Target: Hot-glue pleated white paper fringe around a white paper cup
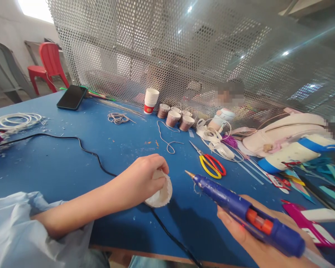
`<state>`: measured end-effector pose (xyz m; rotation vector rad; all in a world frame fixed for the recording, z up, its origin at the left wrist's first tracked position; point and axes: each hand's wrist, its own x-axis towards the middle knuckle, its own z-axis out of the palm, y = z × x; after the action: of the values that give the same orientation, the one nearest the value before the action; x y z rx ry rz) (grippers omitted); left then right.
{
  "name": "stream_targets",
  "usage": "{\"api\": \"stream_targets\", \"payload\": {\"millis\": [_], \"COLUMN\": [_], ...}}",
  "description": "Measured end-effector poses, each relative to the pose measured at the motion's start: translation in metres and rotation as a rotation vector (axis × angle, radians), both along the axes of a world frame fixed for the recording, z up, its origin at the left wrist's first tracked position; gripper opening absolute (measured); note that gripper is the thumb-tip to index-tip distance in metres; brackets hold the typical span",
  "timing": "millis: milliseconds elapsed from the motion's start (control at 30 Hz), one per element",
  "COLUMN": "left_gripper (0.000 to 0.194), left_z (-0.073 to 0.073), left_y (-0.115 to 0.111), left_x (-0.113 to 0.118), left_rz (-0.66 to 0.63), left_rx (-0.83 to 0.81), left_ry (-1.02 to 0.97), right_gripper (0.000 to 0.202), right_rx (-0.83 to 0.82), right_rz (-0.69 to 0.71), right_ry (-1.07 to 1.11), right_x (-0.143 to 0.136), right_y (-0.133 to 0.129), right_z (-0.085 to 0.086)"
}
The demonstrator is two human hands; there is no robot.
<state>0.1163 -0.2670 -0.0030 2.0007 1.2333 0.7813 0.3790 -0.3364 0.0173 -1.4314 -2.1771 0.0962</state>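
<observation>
My left hand point(142, 180) is closed around the near side of a small white paper cup point(166, 194), its fingers over the rim and partly inside. The cup is tilted with its mouth toward the right. In my right hand point(237, 230) lies a blue hot glue gun point(226, 199), its brass tip pointing left and apart from the cup. A clear glue stick sticks out of the gun's back end. Just beyond the tip, scissors point(212, 163) with red and yellow handles rest on the blue table point(123, 219).
Behind stand stacked paper cups point(151, 98) and several string-wrapped cups point(173, 118), with loose string point(118, 118) nearby. A black cable point(83, 149) crosses the table. A phone point(72, 97) lies at the left; a bag point(284, 130) and bottle point(293, 152) at the right. A perforated metal panel point(123, 48) closes the back.
</observation>
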Motion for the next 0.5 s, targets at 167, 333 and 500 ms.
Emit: {"api": "stream_targets", "payload": {"millis": [167,333,500], "left_gripper": [0.015,0.014,0.012], "left_z": [0.001,-0.001,-0.007], "left_y": [0.004,0.007,0.009], "left_x": [0.001,0.004,0.007], "left_rz": [0.024,0.042,0.066], "left_rx": [-0.08,-0.111,-0.061], "left_ry": [-0.036,-0.073,-0.097], "right_gripper": [0.027,0.037,0.039], "right_rx": [-0.078,-0.047,0.027], "right_rz": [0.088,0.014,-0.044], "right_ry": [0.036,0.029,0.003], "right_x": [0.038,0.038,0.015], "right_y": [0.011,0.009,0.012], "right_z": [-0.022,-0.038,-0.034]}}
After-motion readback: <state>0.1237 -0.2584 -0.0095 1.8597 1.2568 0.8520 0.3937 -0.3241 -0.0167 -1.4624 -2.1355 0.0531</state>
